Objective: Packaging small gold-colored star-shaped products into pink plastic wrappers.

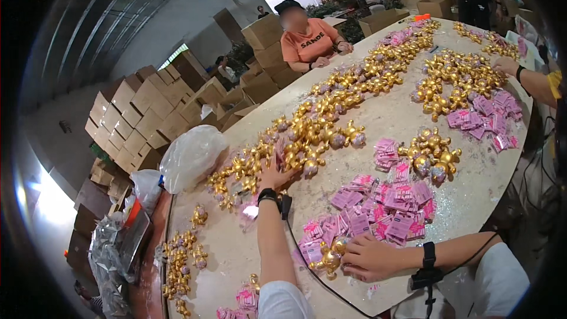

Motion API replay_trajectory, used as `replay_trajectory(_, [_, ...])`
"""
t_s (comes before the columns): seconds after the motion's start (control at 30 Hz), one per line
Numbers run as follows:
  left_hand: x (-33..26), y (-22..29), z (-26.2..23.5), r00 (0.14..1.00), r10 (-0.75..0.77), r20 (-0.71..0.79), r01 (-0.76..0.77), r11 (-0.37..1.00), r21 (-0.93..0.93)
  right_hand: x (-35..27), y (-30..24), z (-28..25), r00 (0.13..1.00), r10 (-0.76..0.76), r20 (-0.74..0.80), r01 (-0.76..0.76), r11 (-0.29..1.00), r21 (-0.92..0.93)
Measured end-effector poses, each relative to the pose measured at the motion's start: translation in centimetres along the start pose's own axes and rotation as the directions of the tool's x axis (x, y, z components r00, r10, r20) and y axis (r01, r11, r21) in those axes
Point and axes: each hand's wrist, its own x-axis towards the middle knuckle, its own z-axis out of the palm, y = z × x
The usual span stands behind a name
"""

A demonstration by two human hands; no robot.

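Observation:
My left hand [273, 176] reaches into a long pile of shiny gold bear figures [319, 133], its thumb spread away from its fingers. The fingertips are partly lost among the figures, and I see nothing held. Lower down, my right hand [371, 258] rests on the table with its fingers curled against a single gold bear figure [331, 256]. This figure lies beside a heap of small pink packets [378, 212]. Above that heap sits a small cluster of gold bear figures [431, 153].
A person in an orange shirt [313, 41] stands across the table [472, 183]. At the right, another person's hand [506, 67] touches more figures. A clear plastic bag [192, 156] lies at the left edge. Cardboard boxes [142, 106] are stacked behind. A cable [304, 260] runs from my left wrist.

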Motion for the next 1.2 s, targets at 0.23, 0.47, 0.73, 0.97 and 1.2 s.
replay_trajectory(0.23, [-6.7,-6.9,5.5,0.956,-0.266,0.123,0.254,0.962,0.105,-0.3,1.1,-0.2,0.997,0.052,0.053,-0.053,0.998,0.025])
replay_trajectory(0.47, [-8.9,-6.2,-3.8,0.996,0.072,-0.044,-0.076,0.99,-0.115,-0.4,0.1,-0.6,0.997,-0.003,0.082,0.001,0.999,0.033])
replay_trajectory(0.73, [-11.5,4.3,-8.1,0.958,0.27,-0.1,-0.278,0.956,-0.088,0.1,-0.2,-0.1,0.996,-0.066,0.053,0.066,0.998,-0.001])
replay_trajectory(0.97, [-33.2,-4.5,-4.0,0.999,0.014,0.044,-0.017,0.997,0.07,0.1,0.3,-0.4,0.998,-0.036,0.046,0.037,0.999,-0.028])
replay_trajectory(1.2, [-33.2,-5.5,-5.0,0.996,-0.073,0.049,0.067,0.993,0.102,0.6,0.5,-0.2,0.995,-0.062,0.072,0.063,0.998,-0.01])
